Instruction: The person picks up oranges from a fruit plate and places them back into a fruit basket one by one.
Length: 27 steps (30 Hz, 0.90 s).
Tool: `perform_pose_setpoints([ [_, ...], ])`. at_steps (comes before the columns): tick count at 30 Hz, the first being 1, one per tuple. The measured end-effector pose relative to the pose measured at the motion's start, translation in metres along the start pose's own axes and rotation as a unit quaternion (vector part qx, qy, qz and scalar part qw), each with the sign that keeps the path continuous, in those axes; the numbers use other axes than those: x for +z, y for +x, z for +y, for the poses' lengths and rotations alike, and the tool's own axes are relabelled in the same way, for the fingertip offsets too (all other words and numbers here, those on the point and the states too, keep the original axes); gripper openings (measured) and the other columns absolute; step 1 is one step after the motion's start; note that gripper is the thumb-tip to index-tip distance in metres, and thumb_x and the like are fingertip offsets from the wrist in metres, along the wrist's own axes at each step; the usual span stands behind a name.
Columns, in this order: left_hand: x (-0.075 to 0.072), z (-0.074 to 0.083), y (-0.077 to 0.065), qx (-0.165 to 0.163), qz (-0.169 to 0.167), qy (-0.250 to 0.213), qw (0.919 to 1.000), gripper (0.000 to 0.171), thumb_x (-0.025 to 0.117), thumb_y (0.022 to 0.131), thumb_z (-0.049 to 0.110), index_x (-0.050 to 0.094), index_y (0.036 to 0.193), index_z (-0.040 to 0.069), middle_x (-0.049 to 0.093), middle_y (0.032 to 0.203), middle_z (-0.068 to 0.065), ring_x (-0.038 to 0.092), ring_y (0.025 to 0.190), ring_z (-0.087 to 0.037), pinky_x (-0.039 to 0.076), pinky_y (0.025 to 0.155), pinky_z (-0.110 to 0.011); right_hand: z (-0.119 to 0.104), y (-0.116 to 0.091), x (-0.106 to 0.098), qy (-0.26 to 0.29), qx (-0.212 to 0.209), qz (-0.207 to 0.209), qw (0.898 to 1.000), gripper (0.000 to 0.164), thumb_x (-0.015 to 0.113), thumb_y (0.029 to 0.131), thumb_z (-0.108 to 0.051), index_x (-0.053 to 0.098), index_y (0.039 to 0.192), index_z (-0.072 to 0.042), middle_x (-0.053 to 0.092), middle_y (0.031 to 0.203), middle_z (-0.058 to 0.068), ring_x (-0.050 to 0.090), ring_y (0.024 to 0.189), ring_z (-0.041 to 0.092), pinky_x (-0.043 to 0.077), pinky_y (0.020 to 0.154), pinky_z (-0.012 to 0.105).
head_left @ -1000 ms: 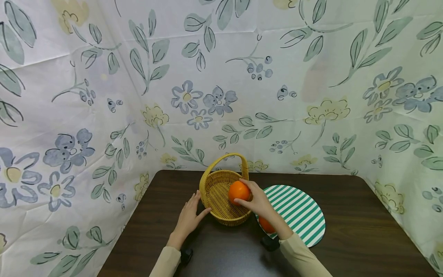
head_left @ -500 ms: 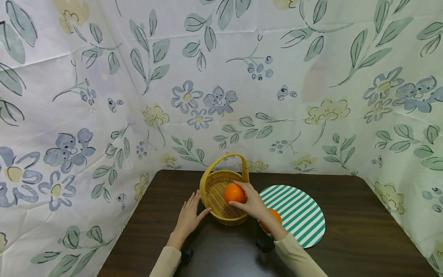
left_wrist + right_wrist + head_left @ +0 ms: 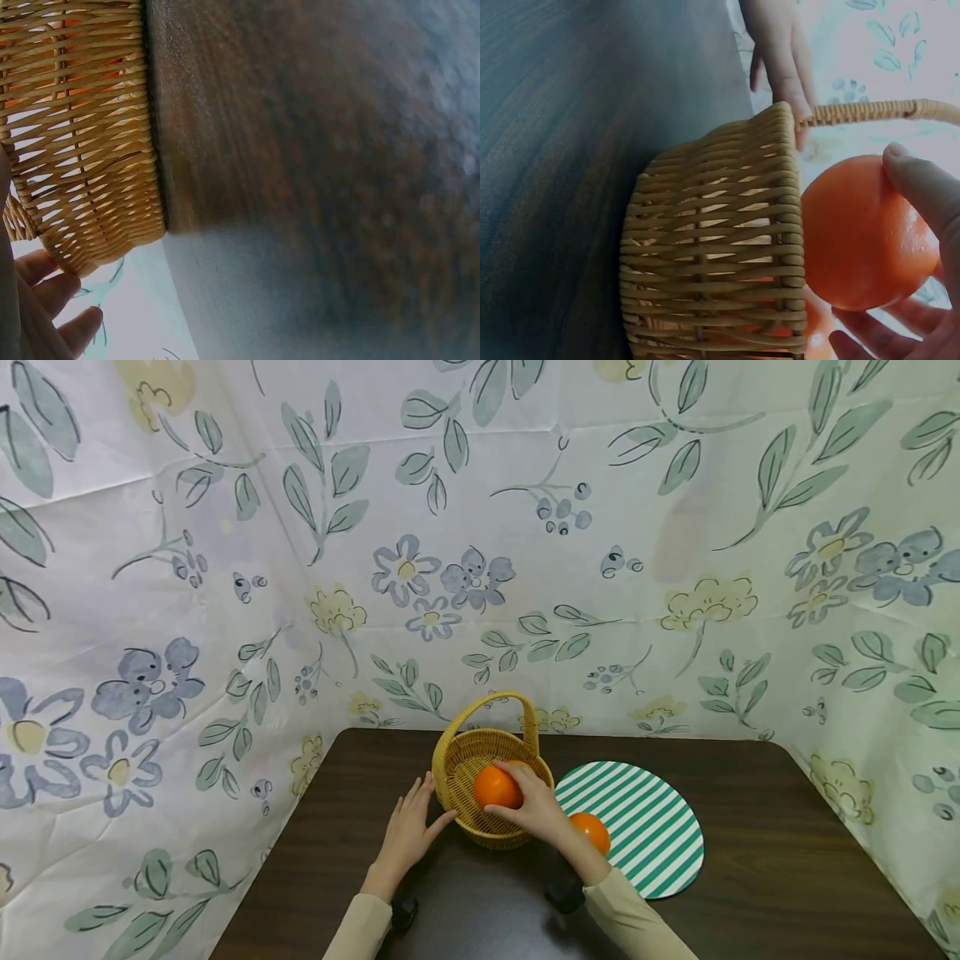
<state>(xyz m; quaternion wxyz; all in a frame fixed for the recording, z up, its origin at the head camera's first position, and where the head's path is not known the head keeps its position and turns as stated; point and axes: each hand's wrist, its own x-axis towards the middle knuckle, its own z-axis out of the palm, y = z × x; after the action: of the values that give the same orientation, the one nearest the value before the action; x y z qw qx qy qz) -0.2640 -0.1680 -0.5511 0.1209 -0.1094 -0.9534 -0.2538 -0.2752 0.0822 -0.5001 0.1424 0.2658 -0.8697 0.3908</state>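
In the head view a yellow wicker basket (image 3: 468, 752) with a tall handle stands on the dark table. My right hand (image 3: 536, 806) grips an orange (image 3: 495, 787) at the basket's opening; the right wrist view shows this orange (image 3: 866, 232) above the rim, between thumb and fingers. Behind it, another orange (image 3: 817, 330) shows partly inside the basket. My left hand (image 3: 407, 827) touches the basket's left side, fingers and thumb spread; in the left wrist view its fingertips (image 3: 56, 292) lie beside the weave. A third orange (image 3: 591, 833) is partly hidden by my right forearm.
A round green-and-white striped mat (image 3: 645, 818) lies right of the basket, with the third orange at its left edge. The dark wooden table (image 3: 772, 827) meets a floral cloth (image 3: 480, 527) at the back and sides. Each wrist wears a black camera.
My right hand has carried the orange a little left and down over the basket. More of the orange on the mat shows, and part of one inside the basket appears. My left hand stays put.
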Motion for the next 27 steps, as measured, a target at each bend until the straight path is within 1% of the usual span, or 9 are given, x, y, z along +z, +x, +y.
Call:
perform_pose_setpoints([
  [8, -0.001, 0.0, 0.0, 0.003, 0.002, -0.002, 1.0, 0.08, 0.047, 0.085, 0.065, 0.032, 0.146, 0.015, 0.024, 0.152, -0.004, 0.024, 0.14, -0.027, 0.021, 0.108, -0.058, 0.0, 0.0, 0.005, -0.011, 0.005, -0.013, 1.0, 0.07, 0.074, 0.075, -0.046, 0.046, 0.136, -0.027, 0.051, 0.127, 0.004, 0.057, 0.103, 0.02, 0.051, 0.082, 0.043],
  [16, -0.002, 0.001, 0.0, 0.001, 0.002, -0.008, 1.0, 0.081, 0.045, 0.084, 0.066, 0.031, 0.146, 0.016, 0.025, 0.152, -0.005, 0.024, 0.14, -0.027, 0.022, 0.107, -0.059, 0.0, 0.0, 0.01, -0.02, 0.017, -0.033, 0.999, 0.072, 0.073, 0.075, -0.047, 0.047, 0.136, -0.019, 0.051, 0.128, 0.007, 0.057, 0.104, 0.023, 0.051, 0.083, 0.044],
  [18, -0.002, 0.002, 0.0, 0.002, 0.001, -0.008, 1.0, 0.081, 0.046, 0.085, 0.066, 0.032, 0.146, 0.015, 0.025, 0.152, -0.005, 0.024, 0.14, -0.027, 0.022, 0.107, -0.059, 0.0, 0.0, 0.012, -0.027, 0.019, -0.038, 0.999, 0.072, 0.073, 0.075, -0.047, 0.046, 0.137, -0.02, 0.051, 0.128, 0.008, 0.057, 0.104, 0.024, 0.051, 0.083, 0.044],
  [23, -0.002, 0.002, 0.0, 0.0, -0.003, -0.006, 1.0, 0.081, 0.045, 0.084, 0.066, 0.032, 0.146, 0.015, 0.025, 0.152, -0.006, 0.023, 0.14, -0.026, 0.022, 0.108, -0.059, 0.0, -0.001, 0.014, -0.038, 0.021, -0.047, 0.998, 0.073, 0.073, 0.075, -0.047, 0.045, 0.138, -0.023, 0.051, 0.13, 0.009, 0.053, 0.115, 0.027, 0.049, 0.087, 0.047],
  [27, -0.001, 0.003, 0.0, 0.003, -0.001, -0.005, 1.0, 0.081, 0.045, 0.085, 0.066, 0.032, 0.146, 0.015, 0.025, 0.152, -0.007, 0.023, 0.14, -0.026, 0.022, 0.108, -0.059, 0.0, -0.001, 0.016, -0.046, 0.012, -0.051, 0.998, 0.073, 0.073, 0.075, -0.047, 0.046, 0.137, -0.02, 0.051, 0.13, 0.009, 0.049, 0.119, 0.028, 0.048, 0.089, 0.047],
])
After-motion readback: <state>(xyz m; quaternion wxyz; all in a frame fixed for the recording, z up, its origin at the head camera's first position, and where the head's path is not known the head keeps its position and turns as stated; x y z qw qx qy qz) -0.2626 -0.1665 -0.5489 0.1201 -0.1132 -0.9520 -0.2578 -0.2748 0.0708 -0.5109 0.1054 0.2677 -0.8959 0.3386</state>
